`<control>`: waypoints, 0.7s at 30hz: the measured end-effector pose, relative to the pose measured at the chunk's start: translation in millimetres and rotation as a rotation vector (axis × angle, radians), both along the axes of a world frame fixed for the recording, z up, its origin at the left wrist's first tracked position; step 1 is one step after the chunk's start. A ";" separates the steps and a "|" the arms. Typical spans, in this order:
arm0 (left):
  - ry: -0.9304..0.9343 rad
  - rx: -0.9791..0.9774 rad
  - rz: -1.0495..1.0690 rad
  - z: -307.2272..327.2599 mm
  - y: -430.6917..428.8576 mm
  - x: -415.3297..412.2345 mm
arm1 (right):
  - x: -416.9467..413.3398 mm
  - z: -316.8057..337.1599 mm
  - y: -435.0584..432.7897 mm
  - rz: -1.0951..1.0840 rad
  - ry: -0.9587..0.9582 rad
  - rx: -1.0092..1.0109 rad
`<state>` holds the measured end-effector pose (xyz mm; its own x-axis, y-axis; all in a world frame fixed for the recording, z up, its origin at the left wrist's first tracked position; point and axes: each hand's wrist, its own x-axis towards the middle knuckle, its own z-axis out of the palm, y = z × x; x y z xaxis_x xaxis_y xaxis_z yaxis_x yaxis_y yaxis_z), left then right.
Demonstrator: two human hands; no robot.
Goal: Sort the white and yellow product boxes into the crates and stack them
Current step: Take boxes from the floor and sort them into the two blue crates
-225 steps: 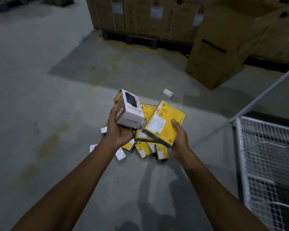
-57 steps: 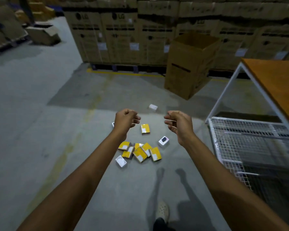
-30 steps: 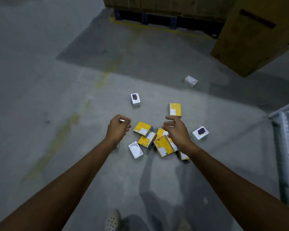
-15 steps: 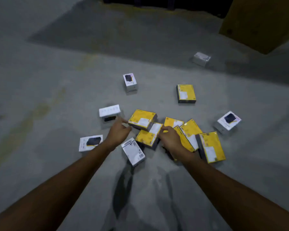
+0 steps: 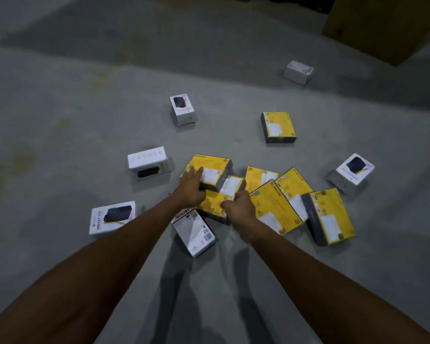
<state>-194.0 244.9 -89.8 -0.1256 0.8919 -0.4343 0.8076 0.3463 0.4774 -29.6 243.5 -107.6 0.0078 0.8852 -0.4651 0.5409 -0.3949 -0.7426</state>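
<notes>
Heap of yellow boxes on floor [image 5: 60, 115], white boxes [image 5: 147, 158] scattered around. Left hand [image 5: 190, 188] over near-left corner of upper yellow box [image 5: 215, 167], fingers stretched on top; grip unclear. Right hand [image 5: 239, 207], fingers curled, pinches right edge of lower yellow box [image 5: 212, 204], directly beneath.
</notes>
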 end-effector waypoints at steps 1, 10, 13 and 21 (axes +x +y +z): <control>-0.030 -0.027 -0.007 -2.1 0.0 1.1 | -6.4 -1.0 -1.5 -0.055 0.028 -0.018; -0.055 0.124 0.000 -18.6 -7.2 -4.9 | -13.9 1.3 1.9 -0.248 0.374 -0.095; -0.090 0.186 -0.041 -19.2 -16.0 0.8 | -8.3 9.3 1.2 -0.329 0.508 -0.153; -0.353 0.360 0.028 1.0 -24.4 20.0 | 18.1 19.1 13.9 -0.306 0.493 -0.052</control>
<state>-173.9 220.5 -88.8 -0.0524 0.9914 -0.1199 0.5685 0.1283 0.8126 -11.6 257.3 -88.5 0.0310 0.8528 -0.5213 -0.0077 -0.5213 -0.8533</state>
